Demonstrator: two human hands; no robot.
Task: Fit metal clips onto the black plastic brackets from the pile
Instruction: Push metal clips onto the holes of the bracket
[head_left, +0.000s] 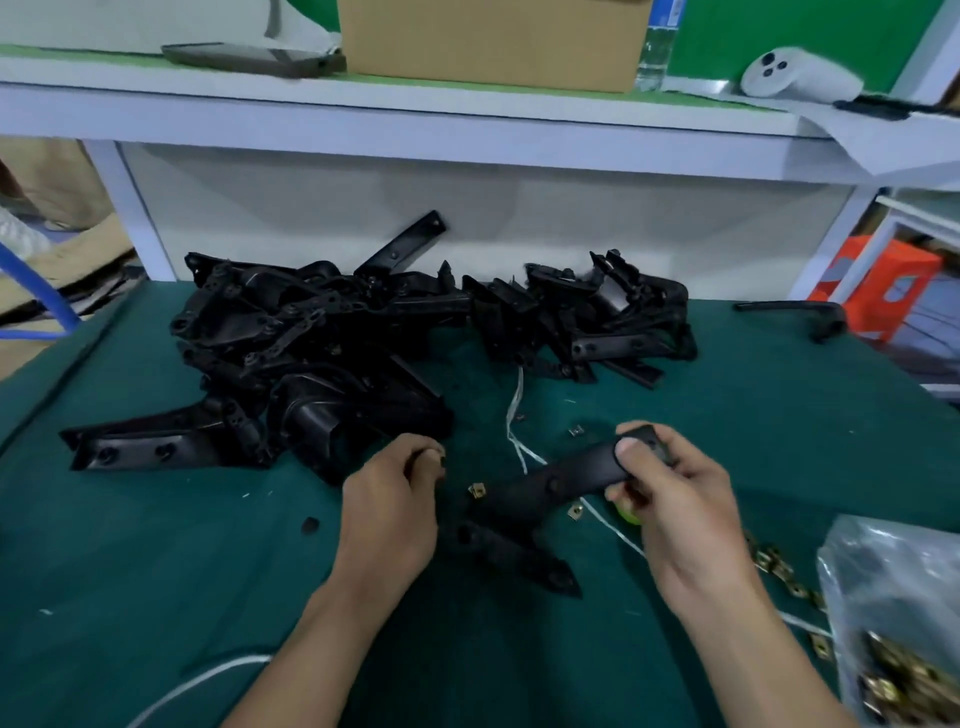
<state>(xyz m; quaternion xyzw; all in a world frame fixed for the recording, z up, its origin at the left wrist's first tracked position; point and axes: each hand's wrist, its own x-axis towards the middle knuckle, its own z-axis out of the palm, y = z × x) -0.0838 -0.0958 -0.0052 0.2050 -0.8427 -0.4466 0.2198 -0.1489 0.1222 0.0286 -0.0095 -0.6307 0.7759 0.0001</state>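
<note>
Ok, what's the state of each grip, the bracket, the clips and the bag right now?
Right grip: curled round one end of the held bracket.
Left grip: fingers curled by the bracket pile, contents unclear.
Held bracket: gripped at one end only.
Bracket pile: heaped on the table.
Loose clips: scattered on the table.
Clip bag: holding clips, some spilled beside it.

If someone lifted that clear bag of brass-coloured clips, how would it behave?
Probably floppy: the bag is thin, wrinkled film slumped on the table. Likely heavy for its size, being packed with metal clips. Some might spill, since loose clips already lie beside it.
</note>
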